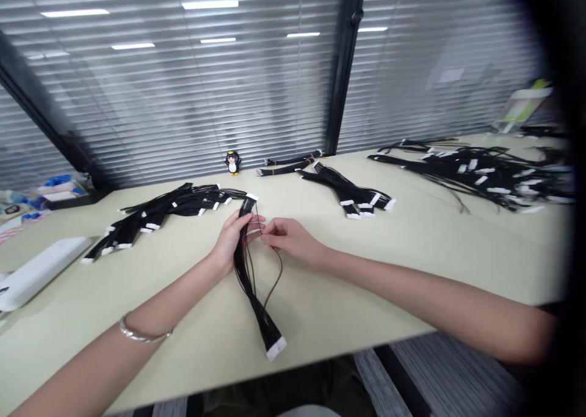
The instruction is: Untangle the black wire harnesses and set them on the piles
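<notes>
A black cable bundle with white connectors at both ends runs from my left hand down toward the table's front edge. My left hand is wrapped round its upper part, just below the top connector. Close on the right, my right hand pinches a single thin black wire, which loops out from the bundle and back to it. The bundle's lower white connector lies near the front edge of the pale table.
More cable bundles lie at the left, behind my right hand and at the right. A penguin figure stands at the back, near tied cables. A white case lies far left; a cup stands far right.
</notes>
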Tool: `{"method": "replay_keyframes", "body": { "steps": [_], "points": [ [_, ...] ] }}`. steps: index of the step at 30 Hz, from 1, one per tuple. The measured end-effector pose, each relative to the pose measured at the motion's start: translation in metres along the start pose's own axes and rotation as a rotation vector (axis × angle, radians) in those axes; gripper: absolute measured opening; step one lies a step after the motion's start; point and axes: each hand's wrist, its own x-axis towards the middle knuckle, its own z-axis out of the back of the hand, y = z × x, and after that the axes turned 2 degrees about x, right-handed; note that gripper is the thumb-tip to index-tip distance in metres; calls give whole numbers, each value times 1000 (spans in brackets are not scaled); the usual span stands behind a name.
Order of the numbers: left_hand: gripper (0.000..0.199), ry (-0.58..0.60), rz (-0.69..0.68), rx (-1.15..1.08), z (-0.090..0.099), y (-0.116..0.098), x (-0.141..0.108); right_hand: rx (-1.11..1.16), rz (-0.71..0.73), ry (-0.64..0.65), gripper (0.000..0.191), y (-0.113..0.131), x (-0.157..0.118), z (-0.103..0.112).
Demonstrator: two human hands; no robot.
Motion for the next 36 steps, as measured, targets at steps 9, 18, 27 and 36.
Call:
{"method": "replay_keyframes", "body": {
  "steps": [9,18,27,36],
  "points": [
    [31,-35,18,-65,1,-3,3,-240,81,17,18,7,-5,-3],
    [45,27,29,-64,-2,-5,0,-500,320,200,30,16,-9,-14],
    [32,-43,-3,-58,0,-2,1,-683,306,241,42,17,-14,-19],
    [23,-446,-217,-229,24,6,16,-615,116,542,58,39,-17,-11]
  ]
}}
